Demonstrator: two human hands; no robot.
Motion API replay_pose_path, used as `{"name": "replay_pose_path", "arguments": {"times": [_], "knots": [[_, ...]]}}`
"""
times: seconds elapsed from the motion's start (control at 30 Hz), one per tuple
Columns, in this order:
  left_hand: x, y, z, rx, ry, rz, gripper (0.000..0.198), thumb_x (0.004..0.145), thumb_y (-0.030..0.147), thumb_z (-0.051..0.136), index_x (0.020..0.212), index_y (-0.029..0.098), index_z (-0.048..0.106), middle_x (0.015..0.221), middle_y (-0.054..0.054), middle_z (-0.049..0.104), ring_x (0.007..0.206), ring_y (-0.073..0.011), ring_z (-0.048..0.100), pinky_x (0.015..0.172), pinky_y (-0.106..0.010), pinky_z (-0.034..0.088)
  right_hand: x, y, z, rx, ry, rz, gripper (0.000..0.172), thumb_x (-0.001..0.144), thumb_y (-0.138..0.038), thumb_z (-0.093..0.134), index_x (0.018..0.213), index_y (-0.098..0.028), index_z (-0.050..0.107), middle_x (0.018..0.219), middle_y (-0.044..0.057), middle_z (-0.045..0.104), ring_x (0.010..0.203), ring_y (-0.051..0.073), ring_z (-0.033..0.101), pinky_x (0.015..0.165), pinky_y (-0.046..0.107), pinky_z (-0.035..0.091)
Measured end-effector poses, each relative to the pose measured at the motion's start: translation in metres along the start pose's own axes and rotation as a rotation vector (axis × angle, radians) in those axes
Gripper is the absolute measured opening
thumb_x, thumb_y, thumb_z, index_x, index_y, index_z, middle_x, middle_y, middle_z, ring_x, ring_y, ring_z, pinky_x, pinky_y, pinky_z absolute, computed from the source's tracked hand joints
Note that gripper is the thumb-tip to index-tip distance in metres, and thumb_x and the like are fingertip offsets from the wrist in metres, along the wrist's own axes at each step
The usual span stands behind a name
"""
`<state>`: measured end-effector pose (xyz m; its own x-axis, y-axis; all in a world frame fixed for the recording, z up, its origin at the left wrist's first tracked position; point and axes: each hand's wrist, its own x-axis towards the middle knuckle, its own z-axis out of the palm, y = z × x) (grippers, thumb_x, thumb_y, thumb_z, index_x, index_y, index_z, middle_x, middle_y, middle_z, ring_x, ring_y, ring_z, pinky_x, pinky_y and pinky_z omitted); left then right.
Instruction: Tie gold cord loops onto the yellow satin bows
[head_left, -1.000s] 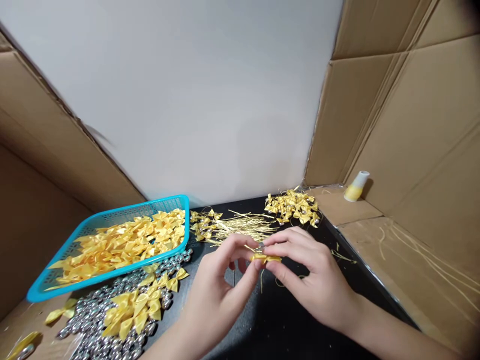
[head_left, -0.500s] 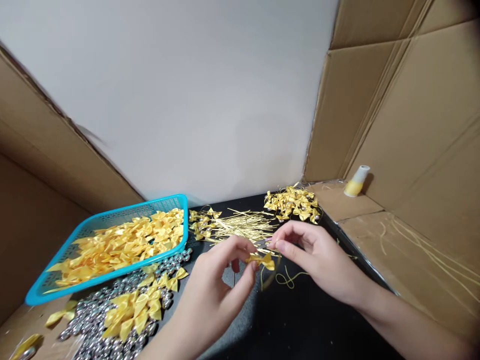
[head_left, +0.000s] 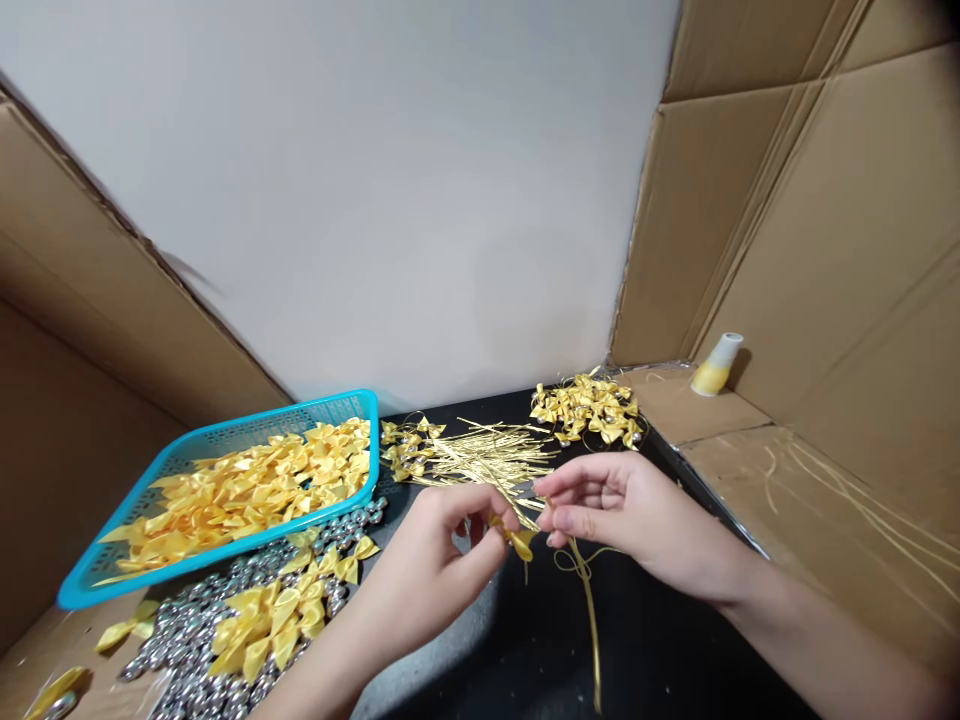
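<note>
Between the thumb and fingers of my left hand (head_left: 442,555) is a yellow ribbon bow (head_left: 520,543), mostly covered by the fingertips. Just to its right, my right hand (head_left: 626,515) pinches one end of a gold twist tie (head_left: 589,620), whose length hangs down over the black tabletop. A small gap separates the two hands. Behind them lies a loose pile of gold twist ties (head_left: 487,452). Under my right hand a thin looped yellow cord (head_left: 566,565) rests on the table.
A blue basket (head_left: 225,555) of yellow bows stands at left. Silver beads (head_left: 187,620) and loose bows (head_left: 266,625) lie before it. Bows with beads and cords (head_left: 589,410) are heaped at back right. A white-and-yellow cone (head_left: 718,365) stands by the cardboard wall (head_left: 840,290).
My right hand has tilted and moved slightly down, and the gold tie now hangs straight below it. My left hand has turned a little, hiding more of the bow.
</note>
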<state>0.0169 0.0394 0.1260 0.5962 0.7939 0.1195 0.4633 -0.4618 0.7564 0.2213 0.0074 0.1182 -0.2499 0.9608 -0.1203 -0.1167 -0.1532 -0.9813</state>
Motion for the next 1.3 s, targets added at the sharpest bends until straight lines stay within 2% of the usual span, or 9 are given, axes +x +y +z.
{"name": "replay_pose_path", "arguments": {"times": [0.1, 0.23, 0.33, 0.4, 0.5, 0.67, 0.97, 1.1, 1.3], "knots": [[-0.001, 0.001, 0.0, -0.077, 0.043, 0.013, 0.013, 0.085, 0.02, 0.058, 0.079, 0.023, 0.069, 0.069, 0.0, 0.067, 0.062, -0.0159, 0.055, 0.059, -0.027, 0.044, -0.002, 0.001, 0.001, -0.054, -0.029, -0.02, 0.026, 0.076, -0.021, 0.075, 0.099, -0.018, 0.064, 0.079, 0.001, 0.074, 0.071, 0.013, 0.071, 0.075, 0.027, 0.056], [-0.002, -0.001, 0.0, -0.076, 0.226, 0.074, 0.008, 0.085, 0.024, 0.062, 0.082, 0.024, 0.07, 0.076, -0.001, 0.07, 0.065, -0.0164, 0.059, 0.062, -0.028, 0.048, -0.005, 0.003, 0.003, -0.395, -0.15, -0.019, 0.003, 0.078, -0.015, 0.068, 0.078, -0.018, 0.069, 0.074, 0.001, 0.072, 0.072, 0.015, 0.068, 0.072, 0.029, 0.054], [-0.004, -0.004, 0.001, -0.025, 0.337, 0.164, 0.013, 0.083, 0.02, 0.066, 0.094, 0.027, 0.069, 0.087, -0.001, 0.072, 0.073, -0.0167, 0.063, 0.066, -0.028, 0.051, -0.006, 0.007, 0.005, -0.603, -0.126, -0.144, 0.007, 0.076, -0.016, 0.071, 0.081, -0.021, 0.072, 0.092, 0.003, 0.073, 0.093, 0.021, 0.065, 0.089, 0.036, 0.049], [-0.006, -0.004, 0.002, 0.003, 0.364, 0.229, 0.021, 0.083, 0.017, 0.066, 0.101, 0.028, 0.067, 0.092, -0.001, 0.072, 0.074, -0.0156, 0.064, 0.067, -0.027, 0.052, -0.007, 0.01, 0.005, -0.616, -0.03, -0.22, 0.026, 0.071, -0.022, 0.077, 0.096, -0.024, 0.071, 0.109, 0.004, 0.07, 0.106, 0.024, 0.06, 0.097, 0.04, 0.045], [-0.008, -0.002, 0.003, 0.04, 0.345, 0.304, 0.026, 0.084, 0.012, 0.064, 0.106, 0.028, 0.064, 0.093, 0.001, 0.071, 0.073, -0.0129, 0.064, 0.066, -0.025, 0.053, -0.007, 0.012, 0.008, -0.505, 0.046, -0.271, 0.05, 0.067, -0.03, 0.082, 0.114, -0.026, 0.064, 0.116, 0.005, 0.066, 0.108, 0.024, 0.06, 0.095, 0.04, 0.048], [-0.009, 0.005, 0.005, 0.095, 0.337, 0.292, 0.023, 0.08, 0.014, 0.069, 0.1, 0.025, 0.063, 0.086, 0.001, 0.069, 0.07, -0.0126, 0.064, 0.064, -0.025, 0.052, -0.006, 0.014, 0.017, -0.334, 0.195, -0.338, 0.009, 0.082, -0.024, 0.067, 0.091, -0.021, 0.068, 0.086, 0.001, 0.072, 0.081, 0.016, 0.067, 0.077, 0.03, 0.054], [-0.01, 0.006, 0.006, -0.025, 0.27, 0.245, 0.008, 0.085, 0.016, 0.066, 0.081, 0.023, 0.066, 0.08, 0.002, 0.072, 0.072, -0.0136, 0.065, 0.068, -0.027, 0.051, -0.015, 0.006, 0.012, -0.607, 0.13, -0.589, 0.03, 0.078, -0.022, 0.073, 0.107, -0.022, 0.065, 0.098, 0.0, 0.073, 0.092, 0.016, 0.068, 0.084, 0.028, 0.051], [-0.009, 0.005, 0.008, -0.06, 0.189, 0.214, 0.008, 0.085, 0.015, 0.065, 0.082, 0.023, 0.065, 0.08, 0.001, 0.07, 0.074, -0.0139, 0.064, 0.069, -0.027, 0.051, -0.015, 0.003, 0.012, -0.632, 0.15, -0.632, 0.005, 0.084, -0.018, 0.068, 0.088, -0.021, 0.069, 0.084, -0.002, 0.073, 0.082, 0.012, 0.067, 0.076, 0.024, 0.052], [-0.011, 0.004, 0.008, -0.243, 0.221, 0.113, 0.012, 0.084, 0.017, 0.06, 0.094, 0.023, 0.063, 0.087, -0.001, 0.067, 0.078, -0.0156, 0.063, 0.07, -0.028, 0.052, -0.011, 0.006, 0.011, -0.604, 0.23, -0.915, 0.013, 0.079, -0.011, 0.073, 0.09, -0.016, 0.068, 0.086, 0.002, 0.073, 0.085, 0.013, 0.068, 0.079, 0.024, 0.054]]}}
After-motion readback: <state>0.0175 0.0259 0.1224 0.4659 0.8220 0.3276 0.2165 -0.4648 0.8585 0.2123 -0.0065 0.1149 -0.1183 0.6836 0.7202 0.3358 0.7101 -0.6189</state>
